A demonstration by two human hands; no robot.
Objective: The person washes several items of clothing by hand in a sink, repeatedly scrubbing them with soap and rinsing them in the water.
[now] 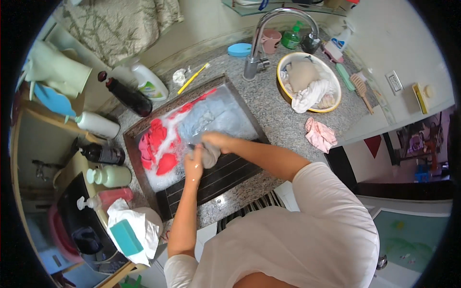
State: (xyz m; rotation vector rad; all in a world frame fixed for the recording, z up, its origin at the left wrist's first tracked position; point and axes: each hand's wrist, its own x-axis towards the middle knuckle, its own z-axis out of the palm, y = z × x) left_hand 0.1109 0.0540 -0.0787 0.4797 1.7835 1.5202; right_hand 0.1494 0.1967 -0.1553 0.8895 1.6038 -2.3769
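Note:
Both of my hands are closed on a small wet grey cloth (210,157), possibly a sock, over the front part of the sink (132,149). My left hand (193,162) pinches its left side, with suds on the fingers. My right hand (218,141) grips its upper side, fingertips partly hidden. Just behind them, a light blue garment (206,115) lies in soapy water. Red clothing (154,137) sits among white foam to its left. Below the cloth is a black ribbed washboard surface (218,180) along the sink's near side.
Behind the sink rises a chrome faucet (250,67). A yellow-rimmed basin (336,98) of pale laundry stands to the right, near a pink cloth (321,135) and a wooden brush (361,89). A yellow toothbrush (193,78) lies at the back; several bottles, including a dark one (128,97), line the left.

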